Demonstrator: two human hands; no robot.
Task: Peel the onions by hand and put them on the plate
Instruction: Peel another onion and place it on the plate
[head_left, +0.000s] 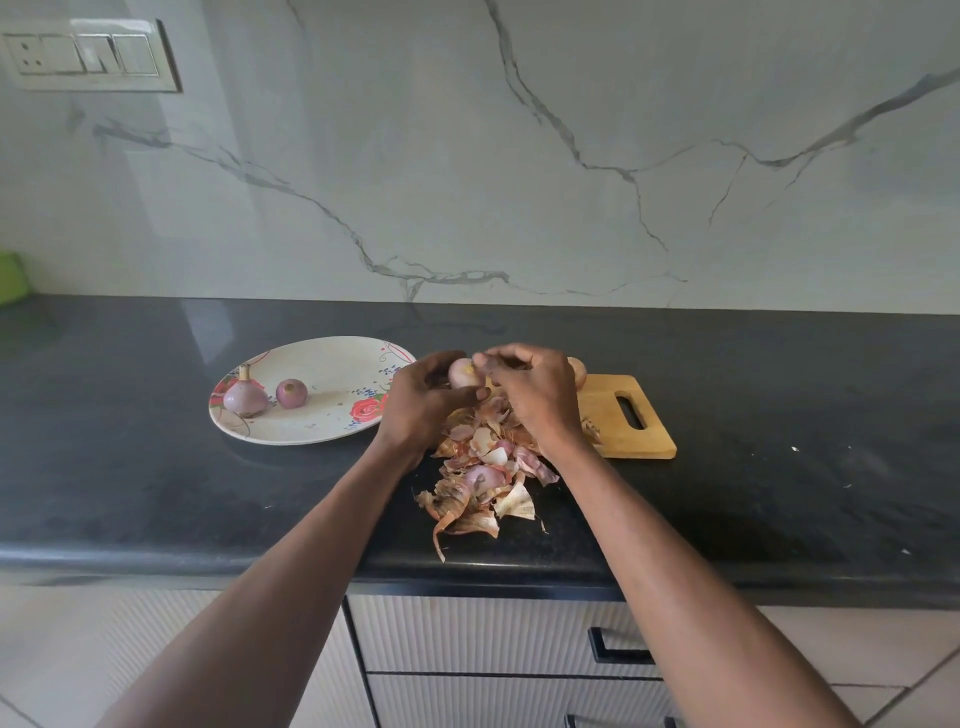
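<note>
On the dark stone worktop (156, 483), nearest, lies a heap of papery brown and pink onion skins (480, 478). Above it the left hand (423, 397) cups a pale pink, partly peeled onion (462, 372), while the right hand (530, 389) pinches at its top, fingers curled. Further left, the oval floral plate (332, 421) already carries two peeled purple onions (260, 397). Another onion seems half hidden behind the right hand, so peeling is unfinished.

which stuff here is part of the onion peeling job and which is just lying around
Part of the job: onion being peeled, left hand, right hand, plate, two onions on plate, peels.

Lying about: cutting board, wall switches.
</note>
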